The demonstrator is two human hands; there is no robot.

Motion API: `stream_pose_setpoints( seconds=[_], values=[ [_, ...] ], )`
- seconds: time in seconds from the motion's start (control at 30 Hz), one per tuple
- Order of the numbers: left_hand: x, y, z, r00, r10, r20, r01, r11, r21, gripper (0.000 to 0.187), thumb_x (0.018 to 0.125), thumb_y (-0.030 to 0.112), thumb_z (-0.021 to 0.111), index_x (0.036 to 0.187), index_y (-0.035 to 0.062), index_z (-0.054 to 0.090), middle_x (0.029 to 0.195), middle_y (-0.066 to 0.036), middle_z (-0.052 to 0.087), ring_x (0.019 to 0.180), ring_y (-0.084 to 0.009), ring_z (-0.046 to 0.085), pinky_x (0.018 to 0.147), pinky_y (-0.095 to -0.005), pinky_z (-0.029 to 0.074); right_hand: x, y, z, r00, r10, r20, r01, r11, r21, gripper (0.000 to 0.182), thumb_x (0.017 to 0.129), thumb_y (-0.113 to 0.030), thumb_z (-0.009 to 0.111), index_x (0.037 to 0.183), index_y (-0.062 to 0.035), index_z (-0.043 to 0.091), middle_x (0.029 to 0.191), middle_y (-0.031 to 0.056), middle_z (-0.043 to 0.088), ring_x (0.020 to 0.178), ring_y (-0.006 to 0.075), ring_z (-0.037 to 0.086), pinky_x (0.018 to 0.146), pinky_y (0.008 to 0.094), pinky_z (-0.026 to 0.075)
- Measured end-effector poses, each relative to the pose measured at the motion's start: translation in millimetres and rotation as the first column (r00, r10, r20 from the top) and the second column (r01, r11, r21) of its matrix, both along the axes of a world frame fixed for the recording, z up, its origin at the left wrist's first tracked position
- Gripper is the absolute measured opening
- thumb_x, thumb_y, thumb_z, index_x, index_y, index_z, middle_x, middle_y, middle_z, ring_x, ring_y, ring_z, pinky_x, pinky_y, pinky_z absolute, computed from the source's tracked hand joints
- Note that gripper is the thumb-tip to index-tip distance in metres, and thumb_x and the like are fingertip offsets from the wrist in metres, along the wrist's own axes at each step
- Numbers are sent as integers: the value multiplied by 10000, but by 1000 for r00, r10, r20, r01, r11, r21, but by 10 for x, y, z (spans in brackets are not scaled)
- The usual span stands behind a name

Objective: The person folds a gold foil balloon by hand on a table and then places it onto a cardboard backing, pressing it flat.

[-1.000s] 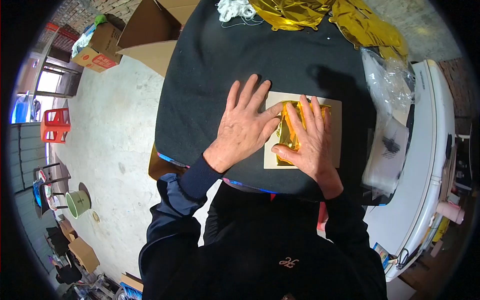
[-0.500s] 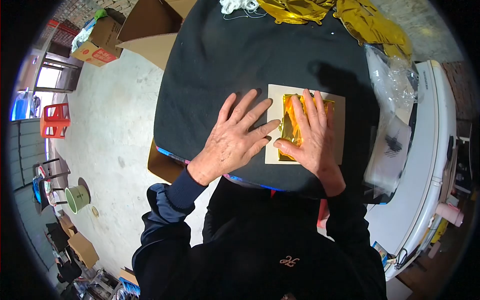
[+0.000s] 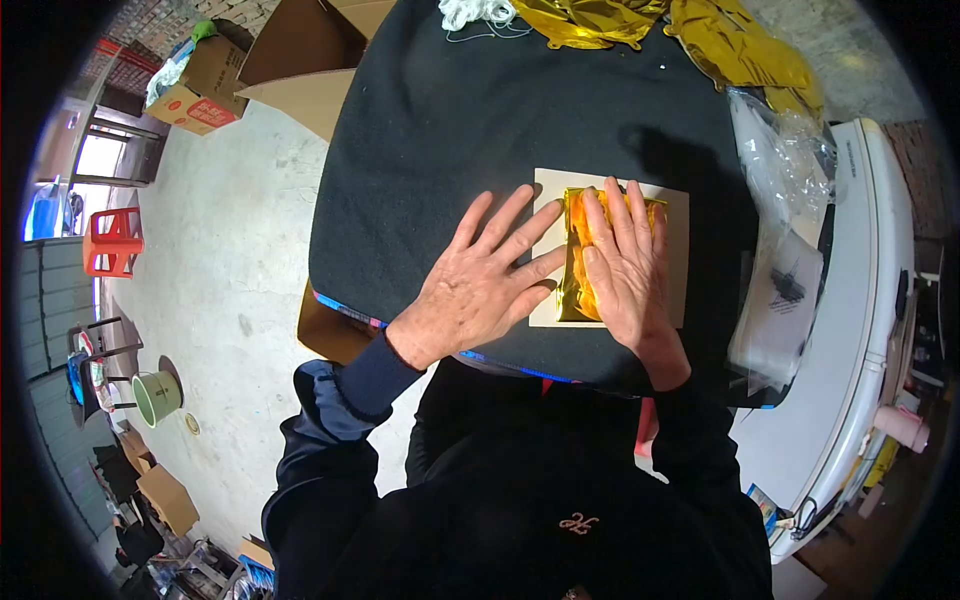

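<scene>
A folded gold foil piece (image 3: 580, 290) lies on a pale square card (image 3: 547, 310) near the front of the black cloth-covered table (image 3: 430, 140). Flat over the foil rests my right hand (image 3: 628, 270), fingers stretched toward the far edge of the card and covering the foil's right part. My left hand (image 3: 482, 275) is open with fingers spread, its fingertips right at the foil's left edge and over the card. Neither hand grasps anything.
Gold foil balloons (image 3: 745, 55) and white string (image 3: 475, 12) lie at the table's far side. Clear plastic bags (image 3: 780, 290) are along the right, beside a white appliance (image 3: 850, 330). Cardboard boxes (image 3: 310, 60), a red stool (image 3: 113, 240) and a green bucket (image 3: 157, 398) stand to the left.
My left hand has shifted right and its fingertips now reach the foil's edge. My right thumb has drawn in toward its fingers, while that palm stays on the foil.
</scene>
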State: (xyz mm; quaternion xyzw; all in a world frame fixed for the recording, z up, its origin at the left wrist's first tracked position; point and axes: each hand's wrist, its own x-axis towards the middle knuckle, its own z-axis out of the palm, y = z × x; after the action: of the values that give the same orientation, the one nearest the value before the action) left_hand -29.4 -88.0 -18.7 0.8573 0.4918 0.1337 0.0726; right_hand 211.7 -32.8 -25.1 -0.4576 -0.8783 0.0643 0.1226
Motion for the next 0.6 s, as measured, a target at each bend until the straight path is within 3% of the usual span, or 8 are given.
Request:
stream_pose_setpoints(
  seconds=[0.3, 0.6],
  values=[
    [8, 188, -23, 989, -49, 139, 48, 999, 6, 489, 1105, 596, 451, 1319, 315, 790, 1774, -56, 313, 1664, -345, 173, 1365, -594, 86, 8, 0, -35, 998, 13, 59, -16, 999, 46, 634, 1086, -414, 501, 1675, -184, 444, 1741, 204, 323, 1630, 425, 231, 1314, 634, 146],
    [-3, 303, -55, 979, -23, 201, 26, 1000, -13, 443, 1100, 566, 499, 1286, 308, 808, 1773, -52, 325, 1671, -350, 143, 1364, -595, 49, 18, 11, -61, 999, 25, 43, -27, 998, 48, 698, 1056, -532, 567, 1663, -201, 465, 1733, 223, 326, 1616, 455, 247, 1304, 654, 158]
  ],
)
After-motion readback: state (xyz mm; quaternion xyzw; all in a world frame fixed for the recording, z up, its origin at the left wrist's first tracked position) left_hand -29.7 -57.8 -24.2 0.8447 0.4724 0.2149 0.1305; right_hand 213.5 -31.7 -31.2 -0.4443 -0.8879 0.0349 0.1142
